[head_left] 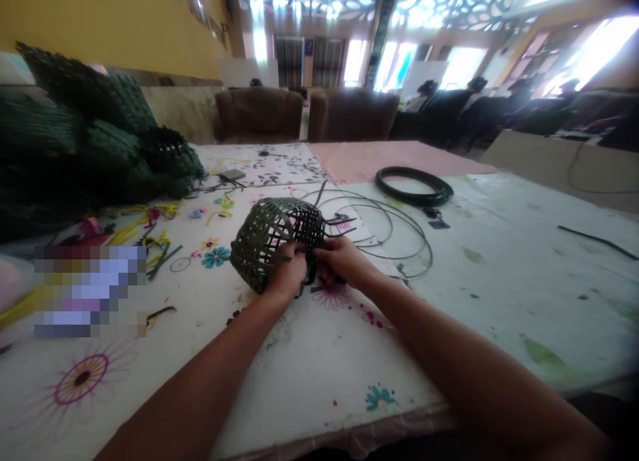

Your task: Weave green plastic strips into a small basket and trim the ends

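A dark green woven basket (257, 238) lies on its side on the flowered tablecloth, its open mouth turned to the right. Loose strip ends (342, 225) stick out from its rim. My left hand (289, 271) is closed on the near side of the rim, with the thumb toward the mouth. Just right of it, my right hand (344, 258) pinches at the same rim, seemingly on a strip end; the fingertips are partly hidden. The two hands almost touch.
Thin wire loops (419, 238) lie behind my right hand, near a dark coil (414, 187). Stacked green woven baskets (90, 135) fill the left side. Yellow and green scraps (160, 248) litter the cloth. Armchairs (354, 115) stand beyond the table; people sit at the far right.
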The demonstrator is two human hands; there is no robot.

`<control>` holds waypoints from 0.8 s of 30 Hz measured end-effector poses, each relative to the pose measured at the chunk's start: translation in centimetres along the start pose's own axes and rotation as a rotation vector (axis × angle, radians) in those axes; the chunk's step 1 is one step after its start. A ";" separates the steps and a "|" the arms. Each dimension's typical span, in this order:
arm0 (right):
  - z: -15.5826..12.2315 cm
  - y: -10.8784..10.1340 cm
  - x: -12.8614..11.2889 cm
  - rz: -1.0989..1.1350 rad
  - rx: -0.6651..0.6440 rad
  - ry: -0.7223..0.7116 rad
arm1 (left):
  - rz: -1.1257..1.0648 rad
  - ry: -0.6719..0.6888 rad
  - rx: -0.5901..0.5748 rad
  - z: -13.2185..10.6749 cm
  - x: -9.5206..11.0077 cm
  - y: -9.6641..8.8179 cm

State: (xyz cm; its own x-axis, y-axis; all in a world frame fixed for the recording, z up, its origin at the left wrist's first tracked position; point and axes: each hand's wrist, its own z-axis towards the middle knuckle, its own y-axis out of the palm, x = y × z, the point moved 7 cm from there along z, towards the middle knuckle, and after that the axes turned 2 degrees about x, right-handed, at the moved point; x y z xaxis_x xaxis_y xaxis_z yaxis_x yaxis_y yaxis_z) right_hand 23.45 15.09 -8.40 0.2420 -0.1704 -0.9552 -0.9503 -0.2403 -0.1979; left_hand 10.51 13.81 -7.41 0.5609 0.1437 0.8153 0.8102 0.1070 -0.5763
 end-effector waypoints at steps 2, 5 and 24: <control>0.0 0.1 -0.1 0.004 -0.012 -0.007 | -0.008 0.002 -0.006 0.0 -0.1 0.1; 0.0 0.1 -0.1 0.008 -0.028 -0.012 | -0.005 -0.014 0.002 0.3 -0.3 0.1; -0.5 0.1 -0.4 -0.087 0.023 0.020 | -0.012 -0.028 0.036 1.5 -0.6 0.5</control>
State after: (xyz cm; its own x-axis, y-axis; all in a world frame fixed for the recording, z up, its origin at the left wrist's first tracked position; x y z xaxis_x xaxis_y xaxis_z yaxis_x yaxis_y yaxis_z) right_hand 23.37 14.69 -7.95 0.3277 -0.1694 -0.9295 -0.9297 -0.2328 -0.2854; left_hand 10.36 15.22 -8.29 0.5454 0.1699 0.8208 0.8102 0.1442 -0.5682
